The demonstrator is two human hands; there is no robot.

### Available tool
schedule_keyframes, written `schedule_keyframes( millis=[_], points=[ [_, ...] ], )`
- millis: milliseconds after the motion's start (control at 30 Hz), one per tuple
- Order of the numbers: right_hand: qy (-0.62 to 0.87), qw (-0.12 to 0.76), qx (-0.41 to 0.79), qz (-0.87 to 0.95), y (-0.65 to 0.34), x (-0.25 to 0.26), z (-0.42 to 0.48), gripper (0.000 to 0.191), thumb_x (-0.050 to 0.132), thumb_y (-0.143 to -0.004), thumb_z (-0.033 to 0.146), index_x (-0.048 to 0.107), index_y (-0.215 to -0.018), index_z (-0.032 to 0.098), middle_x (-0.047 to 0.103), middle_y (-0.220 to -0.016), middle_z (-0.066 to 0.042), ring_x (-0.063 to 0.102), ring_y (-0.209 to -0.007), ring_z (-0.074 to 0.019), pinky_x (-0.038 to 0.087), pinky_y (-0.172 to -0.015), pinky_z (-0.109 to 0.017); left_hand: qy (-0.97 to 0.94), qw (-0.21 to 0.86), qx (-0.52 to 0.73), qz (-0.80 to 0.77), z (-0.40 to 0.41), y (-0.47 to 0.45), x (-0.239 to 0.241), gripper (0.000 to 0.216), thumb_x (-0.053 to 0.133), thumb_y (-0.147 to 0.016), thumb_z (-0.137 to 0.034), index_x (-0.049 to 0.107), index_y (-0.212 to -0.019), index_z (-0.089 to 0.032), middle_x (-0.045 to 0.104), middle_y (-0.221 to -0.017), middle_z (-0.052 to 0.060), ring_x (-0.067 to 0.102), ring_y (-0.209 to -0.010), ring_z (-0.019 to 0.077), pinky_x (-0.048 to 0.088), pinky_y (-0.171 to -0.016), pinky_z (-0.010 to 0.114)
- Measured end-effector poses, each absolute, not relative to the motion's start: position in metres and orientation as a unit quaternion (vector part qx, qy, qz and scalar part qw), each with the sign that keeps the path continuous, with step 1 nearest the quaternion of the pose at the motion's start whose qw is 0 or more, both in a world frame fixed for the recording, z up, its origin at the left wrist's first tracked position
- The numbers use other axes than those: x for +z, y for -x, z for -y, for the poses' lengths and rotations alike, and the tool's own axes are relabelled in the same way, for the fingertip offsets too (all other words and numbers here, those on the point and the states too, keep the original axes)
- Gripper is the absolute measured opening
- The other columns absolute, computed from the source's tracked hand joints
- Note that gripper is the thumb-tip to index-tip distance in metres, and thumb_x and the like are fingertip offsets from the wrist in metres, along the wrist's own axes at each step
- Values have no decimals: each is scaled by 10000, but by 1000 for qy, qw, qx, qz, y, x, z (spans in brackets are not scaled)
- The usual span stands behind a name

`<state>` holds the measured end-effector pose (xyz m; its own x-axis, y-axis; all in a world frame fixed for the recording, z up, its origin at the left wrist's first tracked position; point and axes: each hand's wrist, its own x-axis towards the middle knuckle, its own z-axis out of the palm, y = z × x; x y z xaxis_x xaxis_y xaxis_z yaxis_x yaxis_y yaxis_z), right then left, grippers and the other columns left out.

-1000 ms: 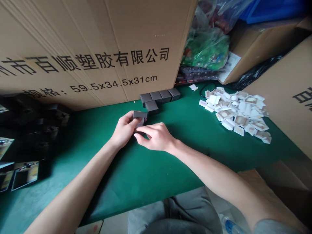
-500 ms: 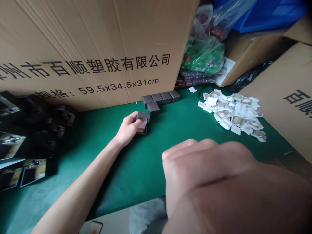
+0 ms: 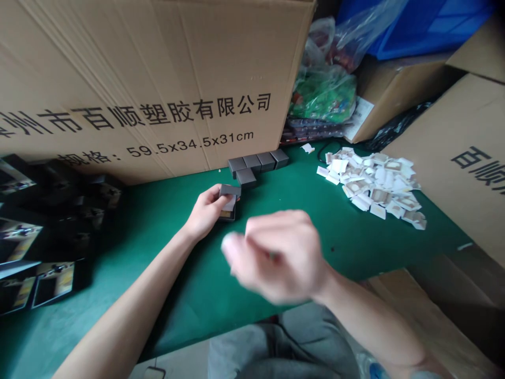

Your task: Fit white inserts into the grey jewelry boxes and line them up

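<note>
My left hand [image 3: 207, 211] is closed around a small dark grey box [image 3: 229, 190] with its lid raised; a white piece and a brownish strip show inside it. The thumb lies over the box's near side. My right hand [image 3: 282, 255], blurred by motion, is raised above the table nearer to me, with its fingers curled in. Whether anything sits in those fingers is hidden. Just beyond the held box, several shut dark grey boxes [image 3: 258, 162] stand in a row against the carton, with one box [image 3: 246, 178] in front of them.
A large printed carton [image 3: 158, 63] walls off the back of the green table [image 3: 165, 310]. Open black boxes [image 3: 51, 284] are stacked at left. White paper pieces [image 3: 371, 181] are heaped at right, near another carton [image 3: 465, 126]. Plastic bags [image 3: 325, 95] lie behind.
My right hand has moved away from the camera, forward and to the left over the table. My left hand still holds the box in about the same place.
</note>
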<state>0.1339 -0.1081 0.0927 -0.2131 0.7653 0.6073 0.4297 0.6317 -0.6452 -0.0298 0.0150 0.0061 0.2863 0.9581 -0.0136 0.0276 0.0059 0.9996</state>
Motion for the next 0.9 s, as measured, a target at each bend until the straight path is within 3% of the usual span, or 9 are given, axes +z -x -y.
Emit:
schedule_keyframes(
  millis=[100, 167, 267, 367, 433, 533, 667, 900],
  points=[
    [494, 514, 337, 615, -165, 55, 44, 454, 542, -977, 443, 687, -638, 177, 539, -490, 35, 483, -426, -83, 393, -442, -221, -573, 564, 413, -428, -16, 32, 5, 293, 750, -812, -427, 735, -970, -182, 735, -899, 54, 653, -794, 190, 490, -695, 282],
    [570, 530, 342, 527, -205, 28, 7, 341, 573, -929, 447, 736, -813, 171, 563, -549, 35, 483, -445, -89, 390, -447, -215, -569, 572, 408, -426, -17, 33, 3, 302, 746, -828, -441, 739, -988, -185, 746, -949, 65, 665, -818, 191, 490, -708, 279],
    [673, 501, 226, 495, -267, -1, -22, 289, 583, -858, 334, 734, -1043, 171, 698, -785, -36, 592, -585, -146, 504, -585, -282, -570, 575, 404, -427, -19, 34, 0, 312, 743, -843, -453, 746, -1006, -187, 749, -972, 75, 666, -824, 186, 483, -697, 270],
    [752, 422, 23, 506, -303, -16, -22, 358, 535, -831, 232, 724, -1119, 137, 712, -1061, -148, 672, -970, -276, 517, -941, -445, -572, 572, 403, -428, -19, 34, 0, 314, 746, -842, -458, 749, -1005, -189, 751, -975, 78, 665, -828, 188, 485, -694, 270],
    [778, 376, -42, 502, -310, -20, -17, 462, 510, -835, 222, 686, -1252, 129, 636, -1284, -208, 631, -1127, -345, 480, -994, -513, -573, 573, 404, -425, -19, 34, 1, 321, 752, -834, -462, 750, -1007, -192, 753, -980, 78, 672, -852, 199, 495, -710, 277],
    [808, 325, -48, 489, -308, -22, -12, 560, 505, -846, 229, 614, -1385, 124, 595, -1363, -243, 640, -1106, -388, 492, -934, -552, -577, 573, 401, -423, -19, 34, 2, 339, 752, -832, -470, 752, -1028, -193, 751, -973, 76, 674, -882, 212, 502, -729, 283],
    [803, 304, -46, 510, -301, -24, -11, 473, 494, -881, 242, 681, -1307, 155, 676, -1281, -208, 671, -1057, -366, 514, -917, -534, -582, 565, 399, -427, -18, 34, 4, 349, 744, -833, -482, 752, -1022, -188, 754, -971, 81, 669, -850, 208, 494, -705, 278],
    [667, 380, -10, 641, -290, -29, -12, 335, 533, -925, 338, 764, -1103, 175, 757, -1109, -113, 700, -1019, -256, 534, -967, -388, -583, 569, 395, -425, -17, 34, 5, 356, 740, -833, -491, 751, -1014, -184, 750, -956, 81, 668, -846, 208, 490, -715, 282]
  ],
)
